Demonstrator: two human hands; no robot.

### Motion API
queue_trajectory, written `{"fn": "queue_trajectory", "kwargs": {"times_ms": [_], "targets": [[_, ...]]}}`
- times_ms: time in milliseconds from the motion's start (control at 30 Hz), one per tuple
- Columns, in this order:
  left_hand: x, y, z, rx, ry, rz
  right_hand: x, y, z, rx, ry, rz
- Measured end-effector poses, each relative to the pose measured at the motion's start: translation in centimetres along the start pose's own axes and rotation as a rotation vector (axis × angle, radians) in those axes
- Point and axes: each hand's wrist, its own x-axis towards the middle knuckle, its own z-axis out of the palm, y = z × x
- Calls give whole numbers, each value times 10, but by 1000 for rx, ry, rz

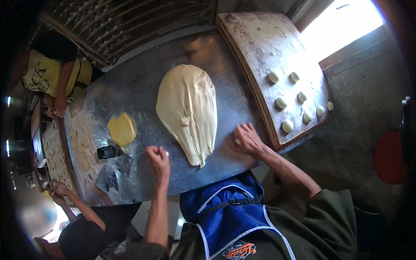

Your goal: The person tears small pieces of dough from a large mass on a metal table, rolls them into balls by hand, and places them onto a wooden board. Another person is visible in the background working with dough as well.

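Observation:
A large mass of pale dough lies on the dark metal worktable, its folds narrowing to a ragged end near me. My left hand is left of that narrow end, fingers curled in. A small whitish bit shows at its edge, too little to name. On the other side of the dough, my right hand rests low over the table with bent, slightly blurred fingers. Something pale shows under its fingers, mostly hidden. Neither hand touches the large dough.
At right, a floured board carries several dough balls. To the left are a yellow dough-like mass, a black container, plastic sheeting and small yellow pieces. Two other people work along the left side, by a filled tray.

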Motion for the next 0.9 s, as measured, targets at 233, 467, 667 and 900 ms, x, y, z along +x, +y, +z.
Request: {"fn": "queue_trajectory", "kwargs": {"times_ms": [233, 467, 667, 900], "targets": [[-31, 0, -15, 43, -153, 260, -44, 1, 30, 337, -40, -13], [-35, 23, 19, -100, -12, 72, -12, -53, 29, 357, 137, 179], [3, -25, -8, 6, -12, 42, 14, -7, 5, 25, 246, 166], [-45, -11, -31, 83, -53, 109, -45, -3, 21, 149, 203, 119]]}}
